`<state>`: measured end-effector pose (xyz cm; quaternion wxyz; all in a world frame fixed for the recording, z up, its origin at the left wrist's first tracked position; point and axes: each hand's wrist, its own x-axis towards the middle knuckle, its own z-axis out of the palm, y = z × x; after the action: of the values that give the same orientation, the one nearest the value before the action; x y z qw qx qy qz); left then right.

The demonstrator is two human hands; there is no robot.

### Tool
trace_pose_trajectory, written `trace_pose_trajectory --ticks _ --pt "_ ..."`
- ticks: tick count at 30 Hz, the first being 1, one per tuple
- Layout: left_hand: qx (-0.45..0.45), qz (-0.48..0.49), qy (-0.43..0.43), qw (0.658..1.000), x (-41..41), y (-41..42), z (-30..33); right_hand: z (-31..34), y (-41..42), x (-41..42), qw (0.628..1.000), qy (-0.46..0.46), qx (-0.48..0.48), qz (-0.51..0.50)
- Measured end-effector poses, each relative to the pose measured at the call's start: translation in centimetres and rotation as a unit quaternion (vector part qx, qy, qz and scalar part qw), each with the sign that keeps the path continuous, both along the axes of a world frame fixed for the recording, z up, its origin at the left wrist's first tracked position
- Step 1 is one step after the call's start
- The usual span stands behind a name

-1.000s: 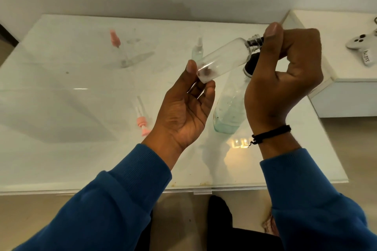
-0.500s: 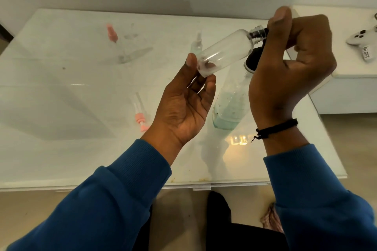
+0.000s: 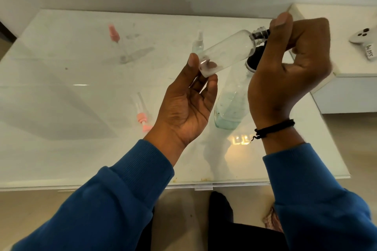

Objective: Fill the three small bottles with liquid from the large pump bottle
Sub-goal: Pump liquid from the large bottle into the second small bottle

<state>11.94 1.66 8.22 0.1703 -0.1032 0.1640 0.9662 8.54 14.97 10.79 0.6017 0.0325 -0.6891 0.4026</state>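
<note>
So the left hand [image 3: 183,104] has the bottom end of a small clear bottle [image 3: 226,53] pinched between thumb and fingertips, palm up. The right hand [image 3: 289,67] is curled around the neck end, thumb up alongside the threaded neck. I can't see what's inside that fist. The bottle is held in the air tilted, neck higher and off to the right, and it looks empty.

Directly below the small bottle's neck, the large pump bottle [image 3: 230,108] stands on the white table [image 3: 61,128], a bit of pale bluish liquid at the bottom, black collar on top partly hidden by the right hand. Left of the large bottle a pink pump top [image 3: 142,119] lies flat. Behind it stands a clear spray bottle [image 3: 197,43], and further left a pink-capped spray bottle [image 3: 117,45]. A white controller [image 3: 363,35] sits on the side unit, right of the large bottle.
</note>
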Motion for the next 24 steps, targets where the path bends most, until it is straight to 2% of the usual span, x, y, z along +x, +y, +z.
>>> trace_pose_trajectory --ticks 24 --pt "0.036 0.000 0.020 0.999 -0.22 -0.21 -0.77 0.20 0.06 -0.25 1.000 -0.007 0.005 0.008"
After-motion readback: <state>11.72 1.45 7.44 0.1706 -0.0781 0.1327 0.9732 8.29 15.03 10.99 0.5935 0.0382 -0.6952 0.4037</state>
